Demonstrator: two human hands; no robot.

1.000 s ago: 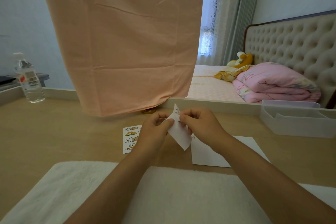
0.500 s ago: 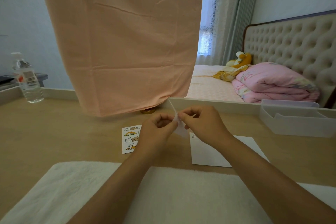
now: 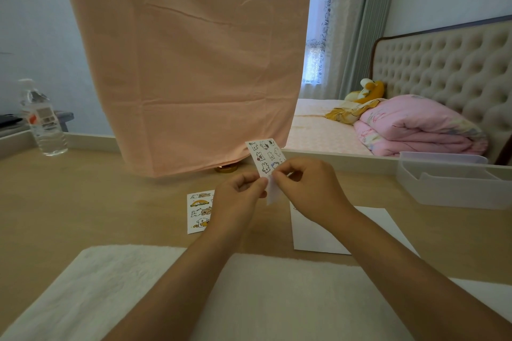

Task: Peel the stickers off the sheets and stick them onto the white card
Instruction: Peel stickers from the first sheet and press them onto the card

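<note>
Both hands are raised over the wooden table (image 3: pixel 83 202), holding one sticker sheet (image 3: pixel 265 156) between them. The sheet stands nearly upright and tilts slightly left, its printed side with small black-outlined cartoon animals facing the camera. Left hand (image 3: pixel 241 194): thumb and forefinger tips are closed together on the sheet's lower left edge, other fingers curled in loosely. Right hand (image 3: pixel 307 188): thumb and forefinger pinch the sheet's lower right part, remaining fingers curled and holding nothing else. The two pinches sit just beside each other, almost touching. A white strip (image 3: pixel 270 194) hangs below the pinch point; cannot tell if it is backing or a peeled sticker. A second sticker sheet (image 3: pixel 199 212) with orange and brown animals lies flat on the table, partly hidden behind the left hand and untouched. The white card (image 3: pixel 313 230) lies flat on the table under the right wrist and forearm, apart from the held sheet; a faint mark shows at its top left corner. White towel (image 3: pixel 133 285) at the near table edge under both forearms. Water bottle (image 3: pixel 41 122) far left, clear plastic organizer (image 3: pixel 454 183) far right, peach cloth (image 3: pixel 188 63) hanging behind, pink quilt (image 3: pixel 415 124) on the bed.
</note>
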